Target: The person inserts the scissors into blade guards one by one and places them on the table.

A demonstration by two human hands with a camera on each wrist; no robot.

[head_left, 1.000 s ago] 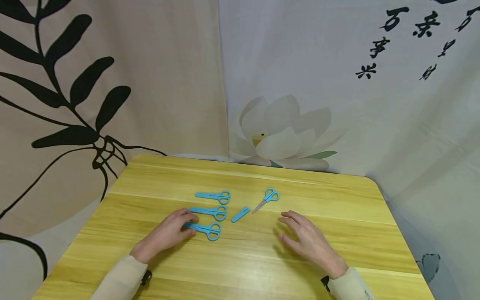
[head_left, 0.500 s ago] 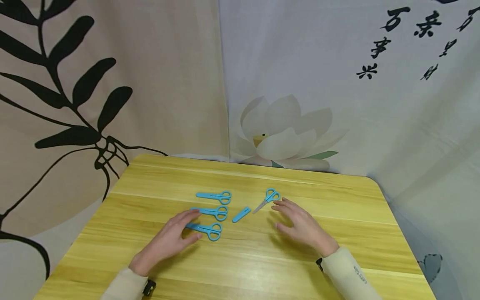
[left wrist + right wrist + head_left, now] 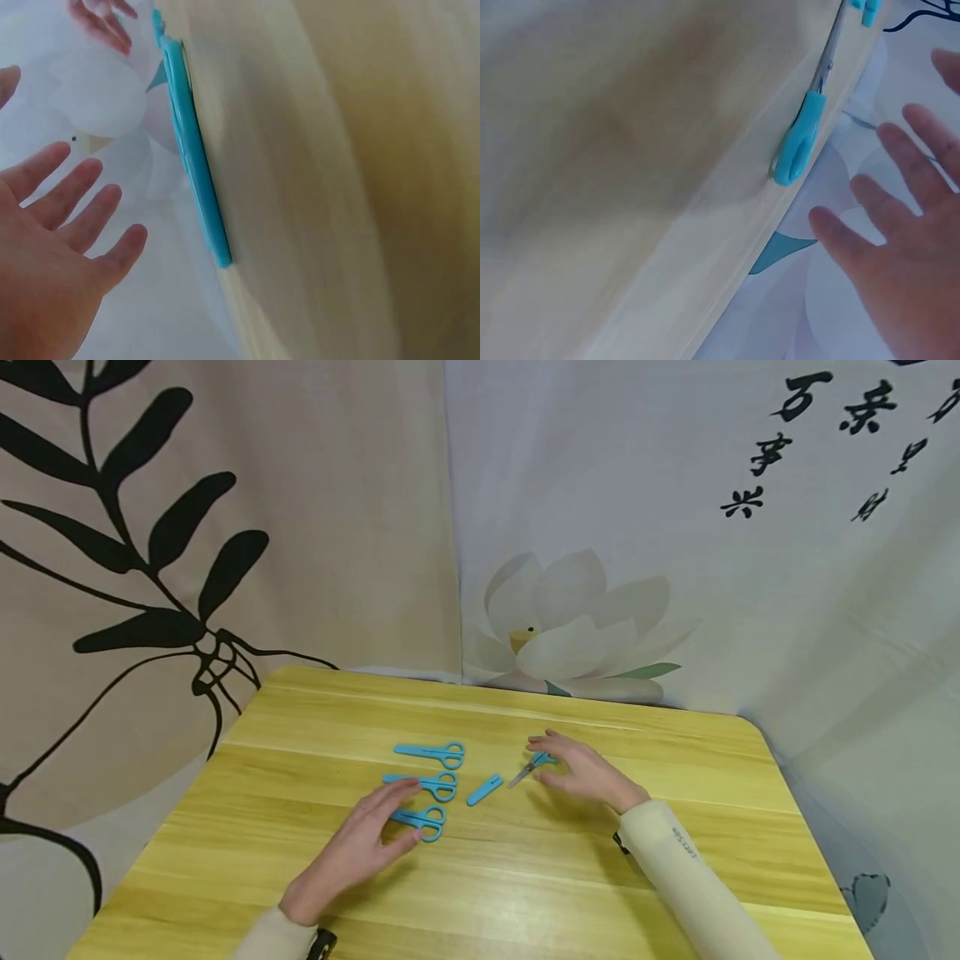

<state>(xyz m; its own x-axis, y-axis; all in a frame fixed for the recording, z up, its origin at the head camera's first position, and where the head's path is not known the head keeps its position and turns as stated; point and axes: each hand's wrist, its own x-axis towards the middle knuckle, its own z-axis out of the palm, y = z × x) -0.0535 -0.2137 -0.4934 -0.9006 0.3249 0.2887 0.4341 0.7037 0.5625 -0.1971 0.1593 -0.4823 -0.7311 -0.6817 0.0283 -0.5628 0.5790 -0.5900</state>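
Observation:
My right hand (image 3: 588, 770) hovers over the blue handles of an uncovered pair of scissors (image 3: 522, 774), fingers spread and holding nothing. In the right wrist view, the scissors' handle (image 3: 801, 142) lies on the tabletop, apart from the fingers. A loose blue blade cover (image 3: 484, 790) rests beside the blade tip. My left hand (image 3: 360, 847), its fingers relaxed, is over the nearest covered scissors (image 3: 431, 820) and hides their blade end. Its fingertips overlap the middle covered scissors (image 3: 442, 787). Covered blue scissors (image 3: 196, 154) also show next to the left hand in the left wrist view.
A third covered pair of scissors (image 3: 429, 751) lies farther back, handles to the right. The wooden table (image 3: 675, 827) has rounded far corners. Behind it hang a plant-print curtain (image 3: 360, 510) and a pale one with a lotus (image 3: 577, 627).
My right hand has moved left and away from me, from beside the uncovered scissors to over their handles. My left hand has shifted slightly right, its fingers off the covered blade ends. The scissors have stayed put.

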